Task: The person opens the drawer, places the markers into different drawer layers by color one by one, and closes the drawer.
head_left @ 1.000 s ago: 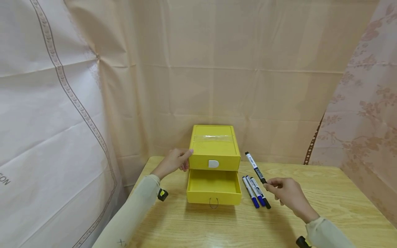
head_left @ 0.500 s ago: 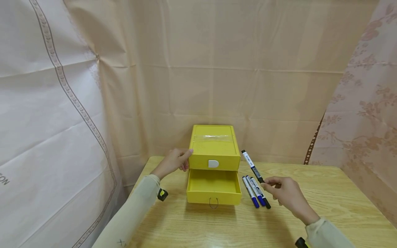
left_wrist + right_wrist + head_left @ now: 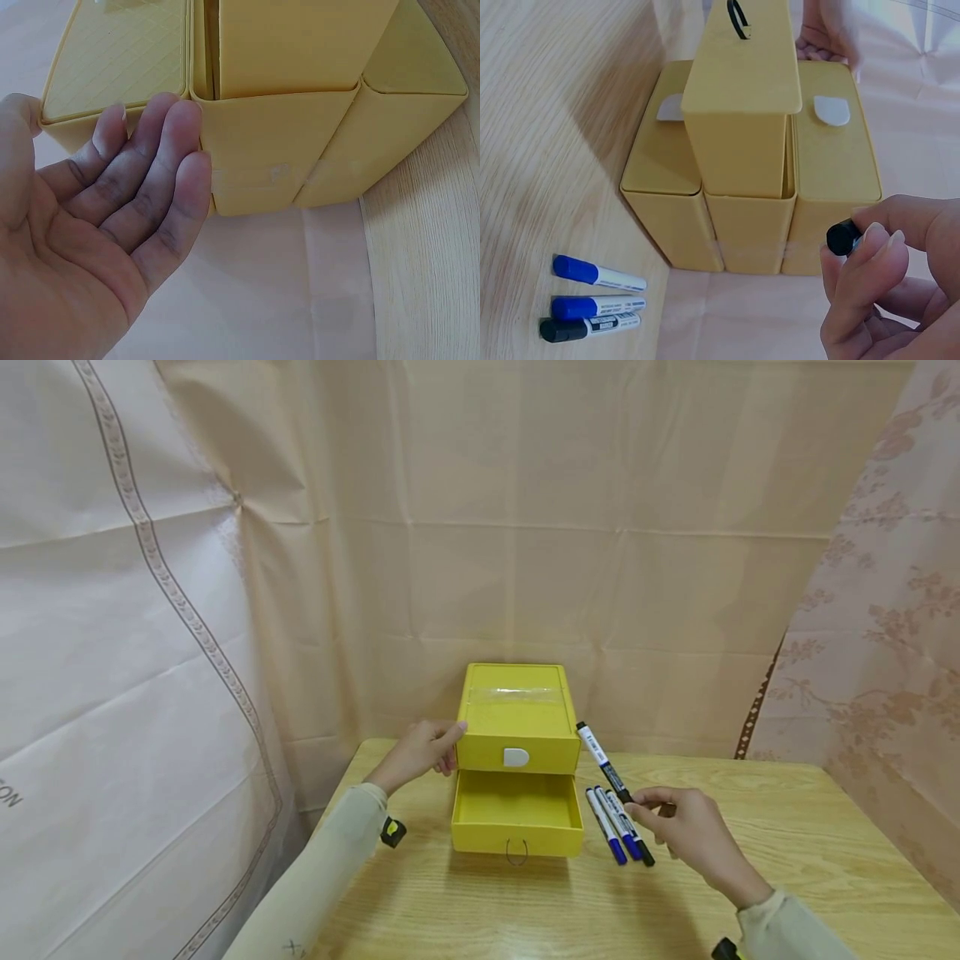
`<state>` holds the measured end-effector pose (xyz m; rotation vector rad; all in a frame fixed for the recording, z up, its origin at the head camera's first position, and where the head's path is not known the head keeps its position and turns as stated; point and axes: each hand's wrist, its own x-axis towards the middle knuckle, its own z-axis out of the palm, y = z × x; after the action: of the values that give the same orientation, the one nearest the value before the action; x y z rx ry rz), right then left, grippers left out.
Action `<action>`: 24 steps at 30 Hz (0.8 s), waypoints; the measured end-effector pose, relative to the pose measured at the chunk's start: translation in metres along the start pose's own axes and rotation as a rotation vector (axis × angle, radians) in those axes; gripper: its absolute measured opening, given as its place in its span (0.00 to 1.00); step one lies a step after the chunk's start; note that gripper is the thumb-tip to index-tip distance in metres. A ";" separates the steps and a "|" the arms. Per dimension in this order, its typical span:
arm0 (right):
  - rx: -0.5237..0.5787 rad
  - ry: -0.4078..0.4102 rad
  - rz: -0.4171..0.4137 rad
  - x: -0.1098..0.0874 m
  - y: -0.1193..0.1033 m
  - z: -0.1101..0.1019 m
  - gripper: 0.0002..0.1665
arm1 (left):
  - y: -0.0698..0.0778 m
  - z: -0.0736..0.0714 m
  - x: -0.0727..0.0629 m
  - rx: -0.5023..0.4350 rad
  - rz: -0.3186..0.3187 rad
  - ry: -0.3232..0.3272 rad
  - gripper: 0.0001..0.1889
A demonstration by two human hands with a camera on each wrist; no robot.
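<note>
The thumb and fingers of the right hand (image 3: 697,831) pinch a black and white marker (image 3: 595,747) near one black end. The marker is up off the table, and its far end slants up toward the yellow drawer box (image 3: 517,702); I cannot tell if it touches the box. The left hand (image 3: 418,753) is at the left side of the box. Its four fingers are bent a little and sit close together, and its thumb is apart from them, on the top front corner. The box has three drawers. The middle drawer (image 3: 517,839) is pulled out and has a thin black loop (image 3: 517,853) on its front. The top drawer (image 3: 480,754) is pushed in and has a white tab (image 3: 516,757). To the right of the box, three more markers lie side by side on the wooden table (image 3: 480,910): two blue markers (image 3: 600,274) and one black-capped marker (image 3: 589,328). Both arms wear pale sleeves (image 3: 322,852). Behind the box hangs a tan cloth (image 3: 517,527).
</note>
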<state>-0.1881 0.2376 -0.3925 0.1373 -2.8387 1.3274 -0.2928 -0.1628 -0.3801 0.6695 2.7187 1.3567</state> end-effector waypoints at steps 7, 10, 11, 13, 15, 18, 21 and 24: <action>-0.003 -0.001 -0.018 -0.002 -0.005 0.002 0.24 | 0.000 0.000 0.000 -0.001 0.001 -0.001 0.32; -0.012 -0.002 -0.035 -0.002 -0.007 0.003 0.23 | 0.000 0.000 0.000 -0.004 0.003 -0.001 0.32; -0.015 -0.002 -0.042 -0.002 -0.007 0.004 0.22 | 0.000 0.000 0.000 -0.003 0.003 -0.002 0.32; -0.021 -0.005 -0.053 -0.001 -0.008 0.005 0.21 | 0.000 0.000 0.000 -0.003 0.004 -0.003 0.32; -0.022 -0.009 -0.061 -0.001 -0.009 0.006 0.21 | 0.000 0.000 0.000 -0.001 0.004 -0.004 0.32; -0.017 -0.014 -0.072 -0.001 -0.010 0.008 0.19 | 0.000 0.000 0.000 -0.002 0.002 -0.005 0.32; -0.022 -0.016 -0.096 0.000 -0.011 0.010 0.18 | 0.000 0.000 0.000 -0.003 -0.001 -0.004 0.32; -0.032 -0.014 -0.129 0.001 -0.012 0.013 0.17 | 0.000 0.000 0.000 0.000 -0.002 -0.001 0.32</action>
<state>-0.1873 0.2201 -0.3914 0.3243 -2.8062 1.2599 -0.2929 -0.1625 -0.3802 0.6668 2.7178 1.3564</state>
